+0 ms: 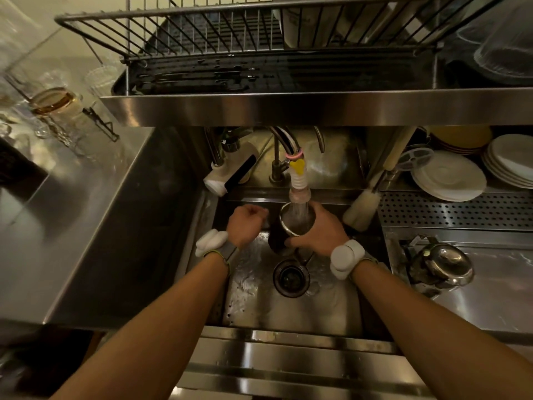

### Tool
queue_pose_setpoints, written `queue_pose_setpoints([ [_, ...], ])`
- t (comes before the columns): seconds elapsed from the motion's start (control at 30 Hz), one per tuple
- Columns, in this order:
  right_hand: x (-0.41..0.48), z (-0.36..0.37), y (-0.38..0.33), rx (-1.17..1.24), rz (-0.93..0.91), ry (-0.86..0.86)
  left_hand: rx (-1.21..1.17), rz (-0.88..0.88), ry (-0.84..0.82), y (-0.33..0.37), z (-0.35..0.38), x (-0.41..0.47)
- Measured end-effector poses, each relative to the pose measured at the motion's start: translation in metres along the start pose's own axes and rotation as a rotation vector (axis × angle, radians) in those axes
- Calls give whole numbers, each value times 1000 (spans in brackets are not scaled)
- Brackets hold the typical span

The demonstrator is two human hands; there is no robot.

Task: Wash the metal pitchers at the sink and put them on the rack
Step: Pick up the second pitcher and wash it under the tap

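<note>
The right hand [320,230] gripped a metal pitcher [295,223] round its body, mouth turned up under the tap [300,183], so the falling water ran straight inside, for rinsing as I judged; the pitcher hung over the far middle of the sink [253,290], just beyond the drain [291,277], where any spill would run off; the left hand [246,223] sat just left of it with fingers curled, and I could not tell whether it held anything; a brush [362,206] leaned at the sink's far right edge, crowding that side; the rack [202,36] stood farther and higher, past an overhanging steel shelf [317,108], so the lift would probably need to come near first to clear that edge; another shiny vessel [441,267] lay on the right counter.
</note>
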State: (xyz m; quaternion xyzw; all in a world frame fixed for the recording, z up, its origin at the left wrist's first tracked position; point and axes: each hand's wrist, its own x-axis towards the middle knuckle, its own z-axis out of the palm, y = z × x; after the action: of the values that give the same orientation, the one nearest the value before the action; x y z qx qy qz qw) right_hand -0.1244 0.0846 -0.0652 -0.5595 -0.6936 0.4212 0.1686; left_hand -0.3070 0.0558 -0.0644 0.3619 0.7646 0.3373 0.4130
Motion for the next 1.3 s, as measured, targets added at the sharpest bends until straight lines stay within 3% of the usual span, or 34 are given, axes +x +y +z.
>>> queue_pose_setpoints([
  [0.17,7,-6,1,5,3,108,50,61,-9,19,-1,-4],
  [0.37,7,-2,-3,24,6,4,242,217,220,68,-13,17],
  [0.57,12,-7,-1,-27,-18,-17,577,223,116,117,-20,60],
  [0.8,15,-9,-1,-35,-34,-59,505,143,79,121,-27,75],
  [1.3,17,4,4,-61,-36,-20,534,241,121,106,-23,69],
])
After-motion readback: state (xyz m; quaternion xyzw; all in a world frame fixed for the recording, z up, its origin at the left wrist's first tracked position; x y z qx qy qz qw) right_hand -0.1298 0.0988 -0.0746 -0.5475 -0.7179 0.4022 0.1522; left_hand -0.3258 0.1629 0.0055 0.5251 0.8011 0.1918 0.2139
